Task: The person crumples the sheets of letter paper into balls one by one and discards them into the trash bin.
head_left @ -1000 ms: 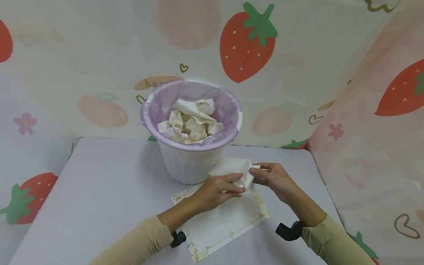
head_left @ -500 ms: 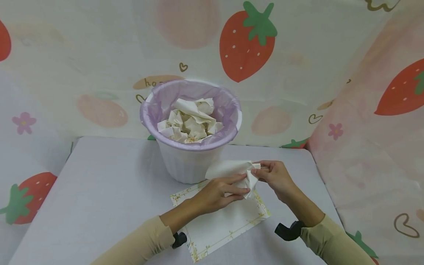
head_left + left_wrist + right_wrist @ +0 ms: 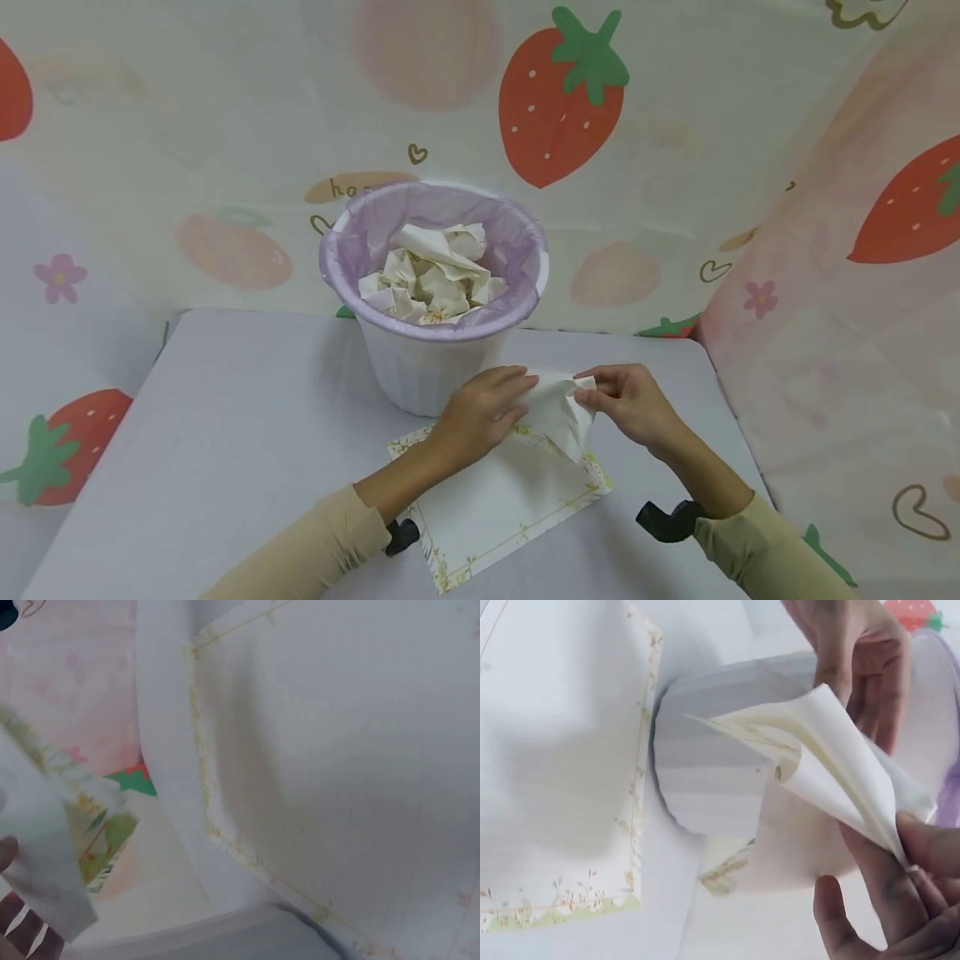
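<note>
Both hands are on one sheet of paper [image 3: 555,408] held just above the table [image 3: 225,433], in front of the white bin [image 3: 420,375]: the right hand [image 3: 630,404] pinches its top corner between thumb and fingers [image 3: 900,870], while the left hand [image 3: 480,412] has its fingers curled over the sheet's other side, gathering it in. It looks thin, light and limp, the sort that creases at a touch and tears if tugged, so I'd hold it by an edge or corner. More flat sheets [image 3: 510,500] lie beneath, and crumpled paper [image 3: 435,275] fills the purple-lined bin.
</note>
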Available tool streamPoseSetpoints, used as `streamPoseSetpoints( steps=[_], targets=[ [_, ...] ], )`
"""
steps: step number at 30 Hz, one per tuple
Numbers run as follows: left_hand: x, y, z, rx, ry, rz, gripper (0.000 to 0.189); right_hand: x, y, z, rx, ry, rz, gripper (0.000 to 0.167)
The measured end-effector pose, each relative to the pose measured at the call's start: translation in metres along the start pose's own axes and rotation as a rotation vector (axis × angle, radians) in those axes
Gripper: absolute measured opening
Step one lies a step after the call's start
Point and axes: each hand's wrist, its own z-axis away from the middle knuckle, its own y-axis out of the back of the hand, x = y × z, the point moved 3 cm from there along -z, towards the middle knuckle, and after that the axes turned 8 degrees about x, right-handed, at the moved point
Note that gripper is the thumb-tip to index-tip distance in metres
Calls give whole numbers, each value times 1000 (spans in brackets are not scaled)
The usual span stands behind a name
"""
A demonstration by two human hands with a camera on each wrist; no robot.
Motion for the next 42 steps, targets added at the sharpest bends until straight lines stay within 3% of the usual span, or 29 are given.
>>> streamPoseSetpoints(
  steps=[6, 10, 14, 18, 23, 26, 29, 31, 36, 42],
  targets=[
    [-9, -1, 2, -136, 314, 370, 42, 1, 4, 5, -82, 83, 8, 27],
    [-11, -2, 3, -158, 423, 515, 42, 2, 4, 7, -87, 106, -1, 26],
    [-10, -2, 2, -83, 487, 504, 39, 2, 2, 8, -60, 127, -7, 25],
    [-10, -2, 3, 2, 549, 439, 16, -1, -3, 9, -21, 168, 25, 23],
    [-7, 0, 4, 57, 593, 225, 20, -7, -9, 10, 21, 228, 112, 20],
    [-3, 1, 3, 79, 587, 75, 21, -8, -11, 9, 47, 251, 139, 18],
    [-3, 1, 3, 96, 589, 35, 20, -10, -13, 9, 70, 279, 145, 19],
    [-5, 0, 4, 111, 616, 103, 19, -11, -14, 9, 86, 297, 147, 19],
    [-11, -3, 6, 161, 736, 397, 8, -10, -16, 9, 138, 378, 152, 20],
    [-13, -6, 7, 175, 902, 635, 13, -10, -18, 10, 219, 578, 152, 27]
  ],
)
